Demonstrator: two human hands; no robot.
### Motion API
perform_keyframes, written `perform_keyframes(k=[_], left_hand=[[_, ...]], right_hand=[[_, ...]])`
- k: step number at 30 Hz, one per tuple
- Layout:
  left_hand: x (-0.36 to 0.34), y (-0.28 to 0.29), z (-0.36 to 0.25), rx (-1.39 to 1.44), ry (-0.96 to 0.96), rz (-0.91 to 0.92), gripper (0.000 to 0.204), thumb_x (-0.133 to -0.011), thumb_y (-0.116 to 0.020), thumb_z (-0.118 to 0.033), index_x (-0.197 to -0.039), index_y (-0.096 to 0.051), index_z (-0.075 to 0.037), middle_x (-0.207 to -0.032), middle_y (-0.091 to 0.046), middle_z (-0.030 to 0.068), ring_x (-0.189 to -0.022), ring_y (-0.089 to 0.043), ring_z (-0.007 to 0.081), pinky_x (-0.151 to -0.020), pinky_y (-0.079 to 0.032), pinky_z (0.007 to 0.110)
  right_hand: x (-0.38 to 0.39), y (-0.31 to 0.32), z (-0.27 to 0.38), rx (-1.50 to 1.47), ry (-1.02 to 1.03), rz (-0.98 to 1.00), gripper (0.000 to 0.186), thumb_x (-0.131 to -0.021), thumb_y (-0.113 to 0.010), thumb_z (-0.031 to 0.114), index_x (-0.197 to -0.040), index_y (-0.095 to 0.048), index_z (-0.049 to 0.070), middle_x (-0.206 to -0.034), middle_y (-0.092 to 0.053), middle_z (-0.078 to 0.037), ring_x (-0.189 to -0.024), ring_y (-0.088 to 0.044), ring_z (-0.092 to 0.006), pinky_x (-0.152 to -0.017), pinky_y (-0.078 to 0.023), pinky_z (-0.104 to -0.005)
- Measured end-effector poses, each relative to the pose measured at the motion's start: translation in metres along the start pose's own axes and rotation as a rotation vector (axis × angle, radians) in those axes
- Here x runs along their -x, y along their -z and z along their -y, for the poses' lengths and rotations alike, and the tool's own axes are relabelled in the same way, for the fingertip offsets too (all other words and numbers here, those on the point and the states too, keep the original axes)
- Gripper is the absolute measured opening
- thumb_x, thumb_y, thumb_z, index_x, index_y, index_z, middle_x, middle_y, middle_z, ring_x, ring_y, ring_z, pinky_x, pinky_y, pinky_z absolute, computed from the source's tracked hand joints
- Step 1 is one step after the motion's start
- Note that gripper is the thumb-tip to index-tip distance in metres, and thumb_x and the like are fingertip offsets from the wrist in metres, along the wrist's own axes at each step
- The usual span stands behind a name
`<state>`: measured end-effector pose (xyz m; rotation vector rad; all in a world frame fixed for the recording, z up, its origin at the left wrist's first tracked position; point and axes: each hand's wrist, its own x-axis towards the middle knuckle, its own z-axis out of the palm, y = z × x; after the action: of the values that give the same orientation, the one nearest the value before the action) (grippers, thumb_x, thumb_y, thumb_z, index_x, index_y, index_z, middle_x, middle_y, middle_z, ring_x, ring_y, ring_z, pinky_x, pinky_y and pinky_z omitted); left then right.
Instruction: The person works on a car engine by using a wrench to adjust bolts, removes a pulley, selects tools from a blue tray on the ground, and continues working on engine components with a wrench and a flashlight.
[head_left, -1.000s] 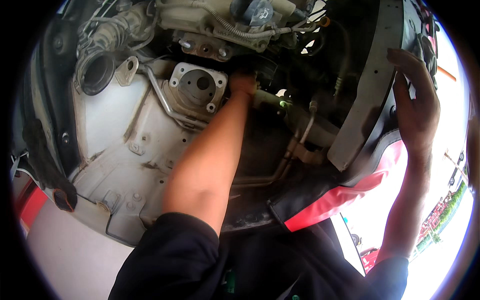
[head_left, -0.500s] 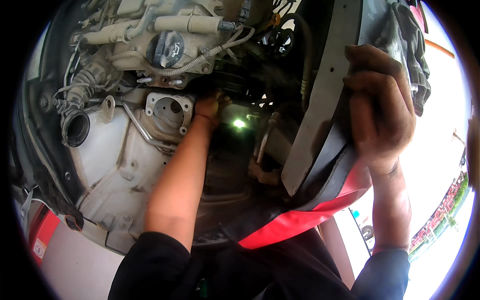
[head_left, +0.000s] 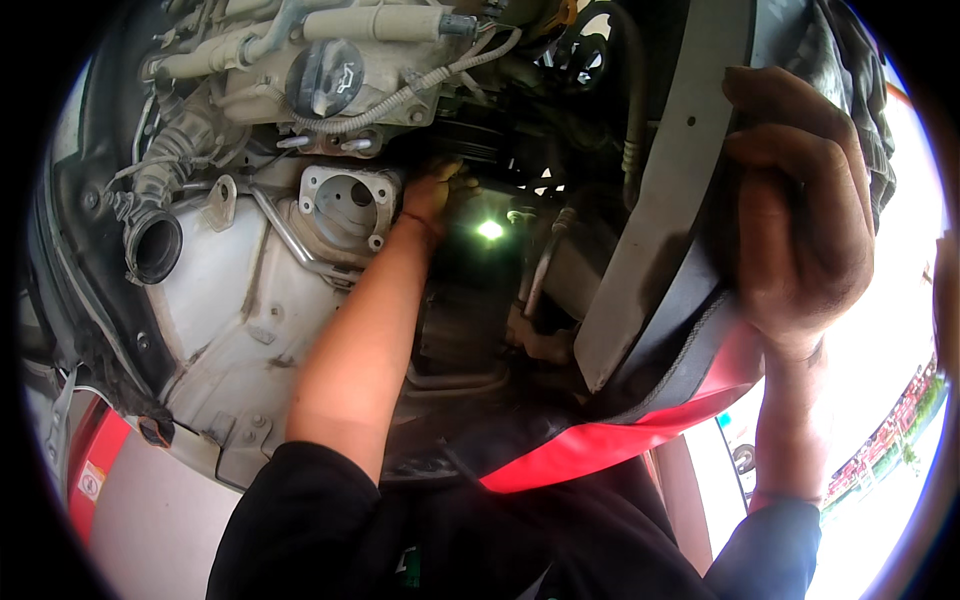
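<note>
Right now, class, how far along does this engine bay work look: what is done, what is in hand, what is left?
Done: the black hose hangs unplugged, and the metal mount sits empty. In hand: the left hand reaches deep beside the engine, near a small light; the right hand grips the grey panel. Left: hose and mount remain unfitted.
</note>
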<state>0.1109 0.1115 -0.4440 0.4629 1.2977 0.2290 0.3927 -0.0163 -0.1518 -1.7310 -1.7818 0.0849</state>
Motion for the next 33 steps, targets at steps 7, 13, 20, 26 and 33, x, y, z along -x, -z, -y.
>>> perform_keyframes(k=[7, 13, 20, 26, 33], left_hand=[[-0.014, 0.012, 0.004, 0.096, -0.016, 0.11, 0.021, -0.1, -0.047, -0.015, -0.117, -0.052, -0.004, -0.101, -0.056, 0.0119, -0.089, -0.058, 0.027, -0.084, -0.056, 0.045], [-0.017, 0.018, 0.012, 0.04, -0.153, 0.171, 0.019, -0.096, -0.053, -0.009, -0.114, -0.053, -0.003, -0.096, -0.055, 0.0115, -0.075, -0.057, 0.025, -0.076, -0.057, 0.047], [-0.047, 0.041, 0.037, -0.276, -0.458, 0.159, 0.021, -0.096, -0.05, -0.006, -0.117, -0.051, -0.004, -0.098, -0.053, 0.0122, -0.076, -0.056, 0.0258, -0.079, -0.057, 0.051], [-0.003, -0.003, -0.005, 0.164, -0.016, 0.197, 0.022, -0.098, -0.053, -0.01, -0.119, -0.05, -0.003, -0.101, -0.054, 0.0131, -0.078, -0.056, 0.0262, -0.081, -0.058, 0.052], [-0.012, 0.0, 0.003, 0.026, -0.18, 0.091, 0.029, -0.095, -0.053, -0.005, -0.123, -0.05, -0.001, -0.107, -0.055, 0.0159, -0.088, -0.061, 0.0318, -0.077, -0.059, 0.046]], right_hand=[[0.003, 0.003, 0.0, -0.011, -0.054, 0.032, 0.022, -0.077, -0.047, -0.012, -0.091, -0.061, -0.005, -0.115, -0.064, -0.021, -0.106, -0.063, -0.0294, -0.093, -0.048, -0.0351], [-0.003, -0.001, 0.003, 0.081, 0.007, 0.027, 0.023, -0.074, -0.048, -0.016, -0.089, -0.061, -0.005, -0.112, -0.065, -0.021, -0.102, -0.064, -0.03, -0.09, -0.05, -0.0353], [-0.007, -0.001, -0.002, 0.135, 0.091, 0.1, 0.02, -0.078, -0.048, -0.014, -0.092, -0.06, -0.005, -0.113, -0.066, -0.021, -0.102, -0.065, -0.0314, -0.091, -0.049, -0.0372], [0.003, 0.017, -0.016, 0.183, 0.092, 0.191, 0.018, -0.088, -0.046, -0.005, -0.098, -0.06, -0.003, -0.118, -0.064, -0.02, -0.111, -0.061, -0.0322, -0.1, -0.045, -0.0405], [0.002, 0.016, -0.018, 0.229, 0.12, 0.233, 0.019, -0.091, -0.046, -0.004, -0.102, -0.061, -0.003, -0.119, -0.065, -0.018, -0.113, -0.061, -0.0323, -0.101, -0.045, -0.0399]])
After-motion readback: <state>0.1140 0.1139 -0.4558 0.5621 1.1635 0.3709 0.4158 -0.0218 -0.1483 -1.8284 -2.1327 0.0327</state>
